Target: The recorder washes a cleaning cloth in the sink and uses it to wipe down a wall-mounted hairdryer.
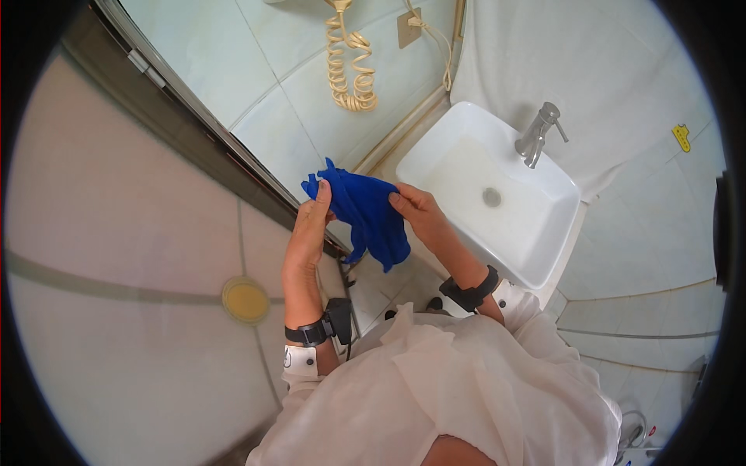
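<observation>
A blue cloth (374,218) hangs between my two hands, its lower part drooping in folds. My left hand (309,225) is closed on its left edge, the thumb pressed over the bunched fabric. With thumb and fingers my right hand (420,211) pinches the cloth's upper right edge. Both hands are in the air, to the left of a white rectangular sink (475,241). Each wrist wears a black strap with a small device on it.
A metal faucet (536,136) stands at the sink's far right side. Above my hands a coiled cream cord (351,74) hangs on the tiled wall, beside a wall socket (410,29). A dark door frame (186,97) runs along the left. A yellow hook (681,138) is on the right wall.
</observation>
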Tool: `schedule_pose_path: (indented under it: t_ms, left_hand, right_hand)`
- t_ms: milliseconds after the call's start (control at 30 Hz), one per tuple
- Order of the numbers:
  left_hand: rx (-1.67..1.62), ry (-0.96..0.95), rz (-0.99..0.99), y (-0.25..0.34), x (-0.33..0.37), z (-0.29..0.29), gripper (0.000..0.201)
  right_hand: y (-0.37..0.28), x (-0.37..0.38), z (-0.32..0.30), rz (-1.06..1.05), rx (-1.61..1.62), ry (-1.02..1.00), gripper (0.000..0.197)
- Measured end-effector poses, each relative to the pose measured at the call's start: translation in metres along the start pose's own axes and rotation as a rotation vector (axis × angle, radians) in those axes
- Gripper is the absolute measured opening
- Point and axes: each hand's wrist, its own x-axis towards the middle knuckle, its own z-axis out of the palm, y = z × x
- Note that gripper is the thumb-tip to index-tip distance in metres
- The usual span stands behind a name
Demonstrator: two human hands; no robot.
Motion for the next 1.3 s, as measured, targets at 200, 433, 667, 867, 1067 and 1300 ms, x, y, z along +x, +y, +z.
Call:
schedule_pose_path:
  t_ms: [200,433,667,867,1067,1300]
  left_hand:
    - [-0.078,0.0,-0.029,-0.008,0.004,-0.007,0.059]
    - [-0.262,-0.186,-0.137,0.012,-0.006,0.014,0.066]
    - [-0.126,-0.238,-0.198,-0.001,-0.003,0.004,0.065]
    - [-0.501,0.025,-0.117,0.006,-0.006,0.001,0.048]
    - [-0.07,-0.155,-0.041,-0.012,-0.004,-0.015,0.021]
    - [0.086,-0.161,-0.064,0.003,-0.009,-0.007,0.026]
  right_hand:
    - [-0.005,0.0,-0.002,-0.007,0.003,0.051,0.028]
    - [-0.002,-0.003,0.017,-0.3,-0.409,0.2,0.042]
    - [0.013,0.004,0.013,0.093,0.129,0.096,0.038]
    - [-0.023,0.006,-0.026,0.193,0.379,0.199,0.033]
    - [-0.032,0.004,-0.058,0.305,0.287,0.124,0.03]
    - [-0.039,0.004,-0.087,0.107,-0.362,0.023,0.017]
